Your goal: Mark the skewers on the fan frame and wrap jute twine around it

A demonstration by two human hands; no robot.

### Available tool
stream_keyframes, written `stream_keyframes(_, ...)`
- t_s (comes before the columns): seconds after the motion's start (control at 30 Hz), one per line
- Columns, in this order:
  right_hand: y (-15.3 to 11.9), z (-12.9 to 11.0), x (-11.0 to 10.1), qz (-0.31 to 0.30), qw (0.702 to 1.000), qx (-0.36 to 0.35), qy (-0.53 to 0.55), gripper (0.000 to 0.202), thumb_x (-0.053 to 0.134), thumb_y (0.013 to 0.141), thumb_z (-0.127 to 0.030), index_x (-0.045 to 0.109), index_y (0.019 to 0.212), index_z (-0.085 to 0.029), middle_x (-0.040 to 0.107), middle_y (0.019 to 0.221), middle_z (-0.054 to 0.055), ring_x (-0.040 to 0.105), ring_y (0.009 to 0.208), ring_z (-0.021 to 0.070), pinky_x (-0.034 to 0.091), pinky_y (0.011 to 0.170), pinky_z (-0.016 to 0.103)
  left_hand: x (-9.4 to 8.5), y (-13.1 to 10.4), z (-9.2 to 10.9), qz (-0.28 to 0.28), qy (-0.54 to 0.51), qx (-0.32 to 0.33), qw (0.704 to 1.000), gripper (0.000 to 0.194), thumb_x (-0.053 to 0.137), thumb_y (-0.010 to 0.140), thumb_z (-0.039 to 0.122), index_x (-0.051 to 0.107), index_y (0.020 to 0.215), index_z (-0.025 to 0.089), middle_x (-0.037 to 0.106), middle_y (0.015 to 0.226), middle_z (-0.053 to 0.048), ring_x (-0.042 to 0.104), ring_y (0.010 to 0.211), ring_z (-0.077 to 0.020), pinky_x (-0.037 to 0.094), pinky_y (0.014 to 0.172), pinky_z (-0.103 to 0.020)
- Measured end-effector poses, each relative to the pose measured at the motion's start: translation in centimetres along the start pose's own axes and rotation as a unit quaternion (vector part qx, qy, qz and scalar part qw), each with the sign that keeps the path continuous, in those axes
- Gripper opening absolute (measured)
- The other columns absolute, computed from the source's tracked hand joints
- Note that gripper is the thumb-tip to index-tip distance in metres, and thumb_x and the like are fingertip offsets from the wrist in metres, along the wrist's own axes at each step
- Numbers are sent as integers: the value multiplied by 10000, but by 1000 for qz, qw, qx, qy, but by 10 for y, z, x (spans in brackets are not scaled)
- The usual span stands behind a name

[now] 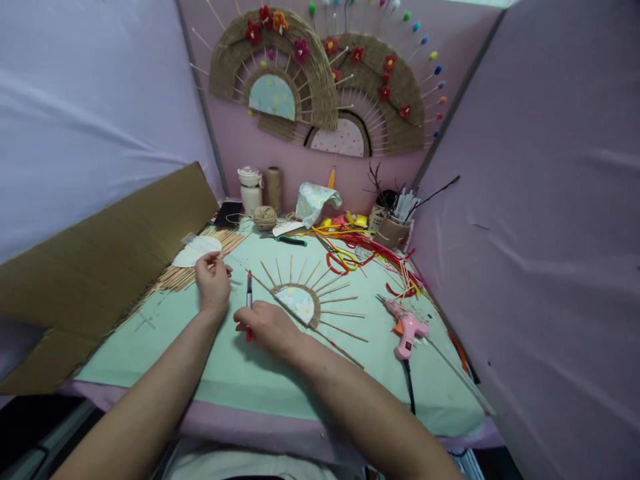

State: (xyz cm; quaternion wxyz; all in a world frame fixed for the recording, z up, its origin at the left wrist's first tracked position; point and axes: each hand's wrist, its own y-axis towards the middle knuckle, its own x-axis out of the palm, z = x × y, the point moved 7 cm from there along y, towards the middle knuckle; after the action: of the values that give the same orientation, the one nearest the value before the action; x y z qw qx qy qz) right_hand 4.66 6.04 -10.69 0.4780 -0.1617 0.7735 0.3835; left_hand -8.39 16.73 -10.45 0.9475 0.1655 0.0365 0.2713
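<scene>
My right hand is closed around a red-and-silver pen, held upright with its red tip pointing away from me. Left of it, my left hand is pinched beside the pile of thin wooden sticks. Whatever it grips is too small to make out. An oval white paper piece lies over that pile. Just beyond my right hand rests a half-circle with a floral center, a brown twine rim and several sticks fanning outward; two sticks extend from its straight edge.
A pink glue gun with a black cord lies at right. Orange-handled scissors, colored pipe cleaners and green-handled pliers lie farther back, near a twine ball. Cardboard stands along the left; a stick-filled pot stands back right.
</scene>
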Motion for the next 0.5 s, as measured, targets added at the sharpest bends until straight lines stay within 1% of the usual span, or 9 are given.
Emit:
stream_keyframes(0.1, 1, -1, -2, -6, 1000, 9, -8, 77, 573, 917, -255, 586, 966, -197, 610, 749, 15, 560, 766, 171, 351, 611, 243, 0, 0, -1, -4, 4, -10, 1000, 203, 537, 769, 211, 500, 968, 190, 520, 647, 44, 524, 525, -99, 409, 522, -212)
stream_keyframes(0.2, 1, -1, -4, -3, 1000, 15, -10, 64, 569, 913, -235, 589, 961, -198, 596, 744, 15, 548, 754, 174, 347, 601, 247, -1, 1, -2, 1, 1, -5, 1000, 211, 556, 760, 223, 504, 961, 189, 520, 653, 43, 520, 528, -98, 415, 529, -213)
stream_keyframes(0.27, 0, 0, -5, 7, 1000, 18, -4, 64, 562, 904, -200, 588, 962, -195, 595, 760, 19, 540, 764, 177, 349, 604, 249, -1, 1, -2, 2, -2, 0, 1000, 214, 562, 756, 232, 506, 958, 189, 522, 670, 39, 521, 540, -97, 417, 533, -212)
stream_keyframes(0.33, -1, 5, -8, 28, 999, 32, -2, 81, 547, 892, -164, 587, 955, -194, 593, 779, 26, 534, 787, 183, 356, 620, 252, 1, 2, -1, -1, -2, 3, 1000, 220, 560, 754, 238, 508, 963, 188, 522, 684, 37, 520, 546, -95, 417, 534, -210)
stream_keyframes(0.4, -2, 14, -15, 59, 996, 65, 6, 120, 529, 867, -117, 583, 938, -198, 594, 807, 34, 532, 814, 188, 366, 649, 255, 2, 2, 0, -3, -2, 7, 1000, 230, 546, 753, 239, 509, 975, 188, 520, 712, 34, 524, 557, -91, 424, 540, -209)
stream_keyframes(0.5, -9, 38, -30, 103, 982, 153, 31, 216, 494, 811, -44, 565, 935, -205, 594, 824, 35, 539, 821, 188, 378, 683, 255, 5, 5, 5, -14, 10, 12, 1000, 262, 509, 756, 238, 509, 1014, 190, 516, 751, 25, 539, 594, -93, 441, 559, -207)
